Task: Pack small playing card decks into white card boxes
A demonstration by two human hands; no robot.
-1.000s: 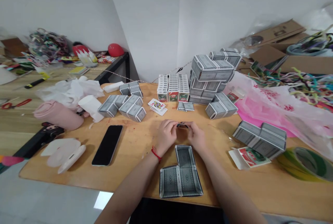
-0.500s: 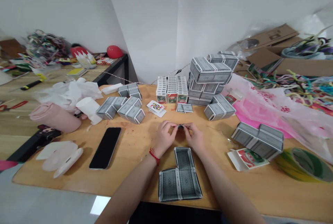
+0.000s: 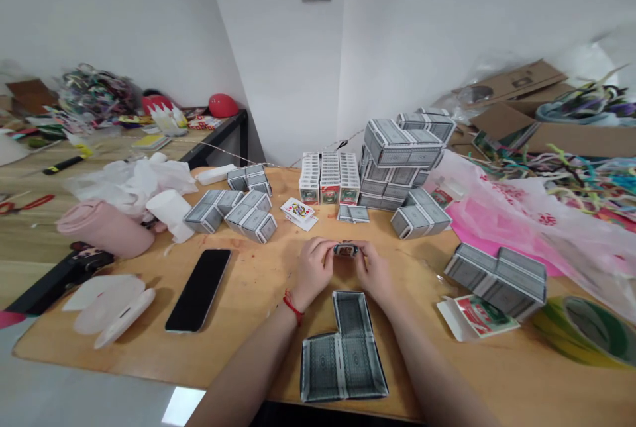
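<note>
Between my two hands is a small folded playing card, its edges bent and its printed middle facing me. My left hand, with a red string bracelet at the wrist, pinches its left end. Its right end is pinched by the fingers of my right hand. Below, between my forearms, lies an L-shaped open tray of folded cards with grey patterned backs. Just beyond my hands are a flat folded card piece and loose face-up cards.
Card boxes stand in rows at the back, beside a stack of card blocks. More blocks sit left. A phone lies left; an opened card box and tape roll lie right on the table.
The card between my hands has turned, so more of its printed face shows. Both hands keep their grip in nearly the same place. The view has tilted slightly upward.
</note>
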